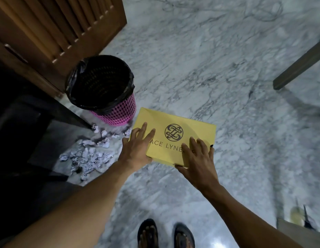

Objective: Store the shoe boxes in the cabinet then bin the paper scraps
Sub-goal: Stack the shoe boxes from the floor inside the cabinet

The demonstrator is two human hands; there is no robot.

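A yellow shoe box (173,126) with a round dark logo on its lid lies low over the marble floor, just right of the bin. My left hand (137,147) holds its near left corner, fingers straight on the lid and thumb hidden under the edge. My right hand (198,158) grips the near right corner, fingers spread over the lid and thumb on the near side wall. Crumpled white paper scraps (89,156) litter the floor to the left. A pink mesh bin (118,111) with a black liner stands behind them. The dark cabinet (21,131) is at the left.
A slatted wooden cabinet door (53,27) stands open at the top left. A dark furniture leg (298,65) crosses the upper right. My sandalled feet (164,233) are at the bottom, and a pale box edge (295,230) shows at the lower right.
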